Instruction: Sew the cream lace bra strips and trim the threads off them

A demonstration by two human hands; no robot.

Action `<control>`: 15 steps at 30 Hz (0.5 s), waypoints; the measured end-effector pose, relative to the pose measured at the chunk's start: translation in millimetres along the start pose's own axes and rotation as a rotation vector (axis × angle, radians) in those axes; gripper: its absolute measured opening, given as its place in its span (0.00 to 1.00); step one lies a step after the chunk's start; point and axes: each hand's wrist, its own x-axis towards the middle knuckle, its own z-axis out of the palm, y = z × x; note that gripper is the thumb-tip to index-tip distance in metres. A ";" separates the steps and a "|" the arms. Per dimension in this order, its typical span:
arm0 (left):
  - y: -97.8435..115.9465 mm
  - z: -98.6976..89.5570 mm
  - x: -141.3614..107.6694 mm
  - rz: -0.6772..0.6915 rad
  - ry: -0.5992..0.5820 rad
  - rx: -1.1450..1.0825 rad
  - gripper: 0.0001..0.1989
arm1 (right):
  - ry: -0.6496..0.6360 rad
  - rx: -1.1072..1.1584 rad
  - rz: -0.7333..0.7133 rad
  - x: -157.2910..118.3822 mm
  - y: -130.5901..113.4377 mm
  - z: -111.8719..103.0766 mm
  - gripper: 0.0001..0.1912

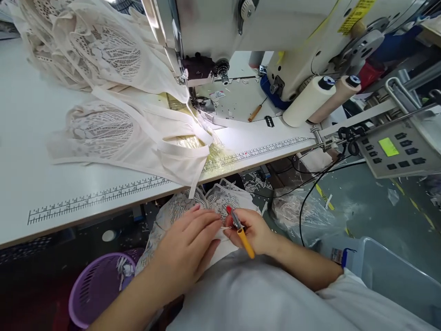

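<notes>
My right hand [253, 230] is closed around small thread snips [245, 241] with an orange handle and a red tip, which point up and to the left. A narrow white strip end lies by its fingertips. My left hand [189, 243] lies across a white lace bra [229, 195] on my lap, its fingers stretched out and its thumb apart from them. The fingertips of both hands almost meet over the bra, whose lower part they partly cover. Another white lace bra [103, 124] lies on the sewing table, with its edge by the machine needle.
A sewing machine [213, 27] stands on the table, with thread cones [310, 101], an awl [257, 111] and a razor blade [269, 121] nearby. More bras [103, 46] are piled at the upper left. Below are a purple basket [81, 285] and a clear bin [386, 257].
</notes>
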 end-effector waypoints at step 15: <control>-4.0 -30.1 18.6 -0.715 -0.071 -0.596 0.08 | 0.005 0.298 0.003 14.1 -16.2 21.3 0.13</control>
